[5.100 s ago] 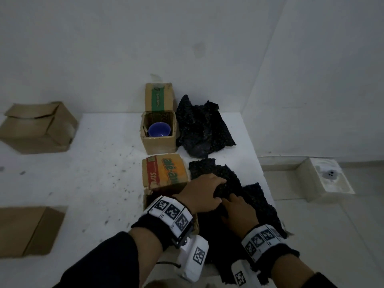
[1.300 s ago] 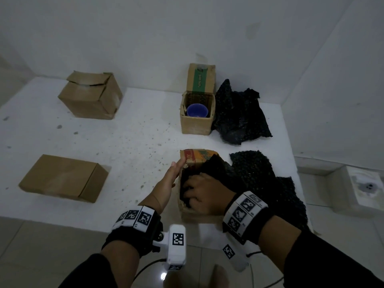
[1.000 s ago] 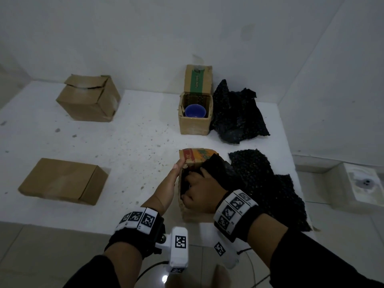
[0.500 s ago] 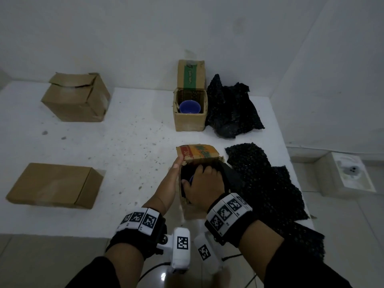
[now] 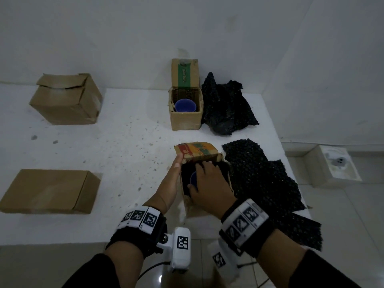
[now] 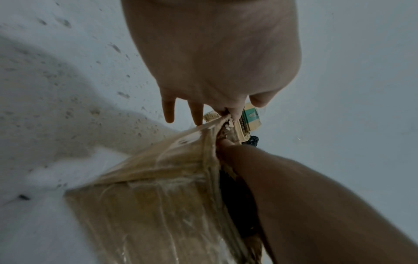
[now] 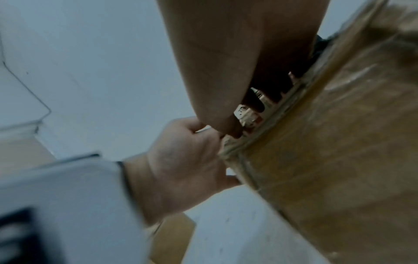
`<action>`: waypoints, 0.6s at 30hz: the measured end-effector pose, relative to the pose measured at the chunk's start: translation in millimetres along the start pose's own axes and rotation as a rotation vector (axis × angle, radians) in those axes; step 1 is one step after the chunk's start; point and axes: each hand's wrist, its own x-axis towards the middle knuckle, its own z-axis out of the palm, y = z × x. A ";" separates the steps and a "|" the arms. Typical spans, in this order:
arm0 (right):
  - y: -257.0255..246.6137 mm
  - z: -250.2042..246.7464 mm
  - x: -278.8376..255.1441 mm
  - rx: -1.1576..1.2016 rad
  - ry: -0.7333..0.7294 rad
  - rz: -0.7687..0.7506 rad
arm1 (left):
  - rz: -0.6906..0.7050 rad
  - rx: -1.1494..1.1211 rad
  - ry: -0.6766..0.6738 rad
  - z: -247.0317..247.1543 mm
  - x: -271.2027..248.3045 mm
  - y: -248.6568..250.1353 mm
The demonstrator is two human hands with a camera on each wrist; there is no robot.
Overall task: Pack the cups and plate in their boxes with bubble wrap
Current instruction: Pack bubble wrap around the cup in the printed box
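The near cardboard box (image 5: 193, 206) stands open at the table's front, its printed flap (image 5: 197, 151) raised at the back. My left hand (image 5: 175, 173) lies flat against its left wall with straight fingers (image 6: 169, 110). My right hand (image 5: 199, 175) reaches in from above. It spans a blue cup (image 5: 192, 178) bedded in black bubble wrap (image 5: 185, 183), thumb at the near rim and fingers bent down at the far side. The right wrist view shows only its palm (image 7: 226, 62) going into the box (image 7: 339, 160). A second blue cup (image 5: 185, 106) sits bare in the far open box (image 5: 185, 121).
Crumpled black wrap (image 5: 226, 107) lies right of the far box. A larger sheet (image 5: 264, 179) lies right of the near box and hangs over the table's right front corner. A closed box (image 5: 66, 100) stands at the far left and a flat box (image 5: 49, 190) at the near left.
The black wrap that trailed over the near box's right wall is now tucked inside, and my right hand has sunk deeper onto the cup. My left hand stays against the left wall.
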 end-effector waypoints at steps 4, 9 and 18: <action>-5.5 11.2 -8.7 0.075 -0.035 0.164 | 0.013 0.028 -0.007 0.2 -0.9 -1.5; -8.5 8.1 13.7 0.166 -0.013 0.241 | 0.017 0.046 -0.027 -1.4 -0.6 -0.2; 6.4 -14.5 47.4 0.221 -0.149 0.218 | 0.025 0.039 -0.046 -3.2 -2.5 1.8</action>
